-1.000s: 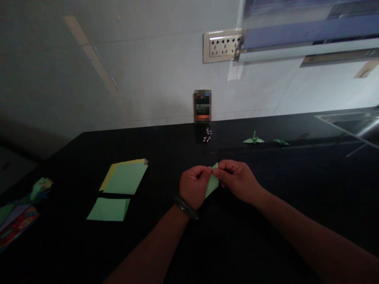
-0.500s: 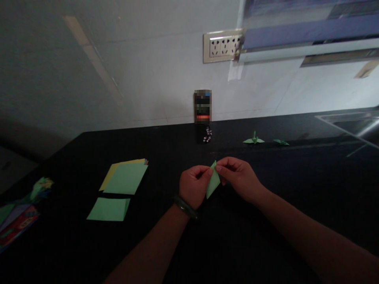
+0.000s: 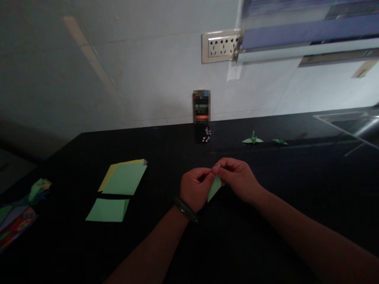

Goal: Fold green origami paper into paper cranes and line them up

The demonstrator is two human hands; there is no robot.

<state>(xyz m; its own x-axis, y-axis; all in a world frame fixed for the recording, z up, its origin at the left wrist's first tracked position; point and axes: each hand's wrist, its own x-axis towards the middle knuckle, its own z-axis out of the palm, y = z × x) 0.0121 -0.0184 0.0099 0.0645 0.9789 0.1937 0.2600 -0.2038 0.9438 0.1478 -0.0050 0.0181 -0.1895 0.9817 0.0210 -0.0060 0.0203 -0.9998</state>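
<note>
The left hand (image 3: 195, 190) and right hand (image 3: 239, 176) are pinching a folded green paper (image 3: 214, 190) over a black counter (image 3: 166, 154). Green sheets (image 3: 126, 179) are lying to the left; two folded figures (image 3: 252, 140) are resting farther back, rightward.

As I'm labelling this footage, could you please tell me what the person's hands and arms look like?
The left hand is ungloved, with a thick, smooth, dark bangle at its wrist. The right hand is also ungloved, with nothing worn at its wrist. No sleeves show on either forearm.
</note>
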